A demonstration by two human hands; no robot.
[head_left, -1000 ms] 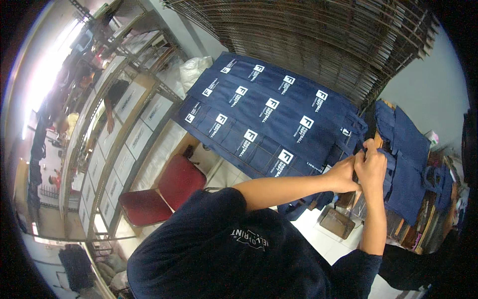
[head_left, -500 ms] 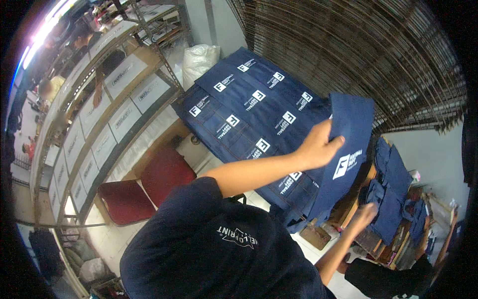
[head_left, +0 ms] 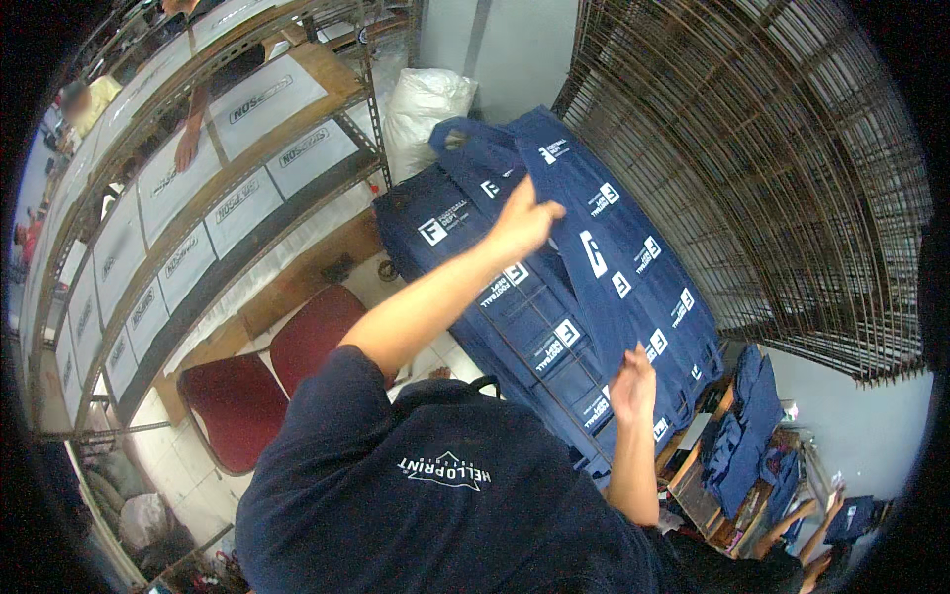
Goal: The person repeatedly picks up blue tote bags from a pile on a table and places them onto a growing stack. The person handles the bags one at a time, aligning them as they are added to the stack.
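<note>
A dark blue fabric tote bag (head_left: 569,233) with a white print hangs over a table spread with several similar printed bags. My left hand (head_left: 526,216) is closed on it at the near edge, thumb and fingers pinching the cloth. Its loop handle (head_left: 455,129) sticks up at the far left. My right hand (head_left: 633,386) is close to the bag's lower right end, fingers stretched and somewhat apart, with nothing visibly gripped. Under both hands lie flat blue printed bags (head_left: 524,307) in rows, with thin dark rods crossing some of them.
A tall stack of wire racks (head_left: 752,178) stands along the right. To the left are metal shelves with white printed panels (head_left: 228,198) and red chairs (head_left: 233,411). A white sack (head_left: 426,114) is behind the table. More blue fabric (head_left: 737,436) lies at right, near another person's arms (head_left: 792,525).
My left hand has carried the tote bag from the table's right end toward its far left. My right hand has come from the right side over the printed bags. The view has shifted.
</note>
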